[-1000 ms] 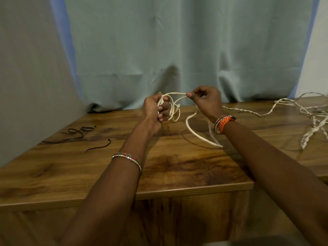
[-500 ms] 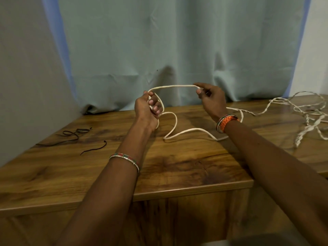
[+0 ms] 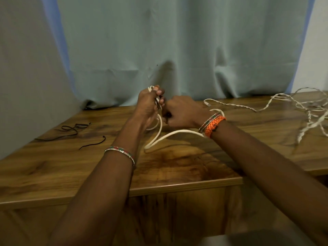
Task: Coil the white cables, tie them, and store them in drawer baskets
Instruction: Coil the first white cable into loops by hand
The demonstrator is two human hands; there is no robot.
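Nearest the camera, two bare forearms reach forward over the front edge of a wooden table (image 3: 71, 174), each wrist wearing bangles. Between them a slack run of the white cable (image 3: 170, 134) lies on the wood, curving from a bend near the left forearm across toward the right wrist, so its loose length runs roughly left to right and trails off to the right side.

Just beyond, the hands meet above the table. The left hand (image 3: 148, 105) stands upright with its fingers curled round the gathered loops, the top of the coil showing above the thumb. The right hand (image 3: 182, 113) is touching it from the right, knuckles up and fingers folded; it looks to be pinching the cable against the coil, though the grip itself is hidden. The next loop would likely be fed by the right hand, since the free cable lies on its side.

Farther left lie thin black cords (image 3: 71, 129). Far right sprawls a tangle of twisted white cables (image 3: 301, 110), well apart from the hands. A pale curtain (image 3: 177, 47) hangs behind.
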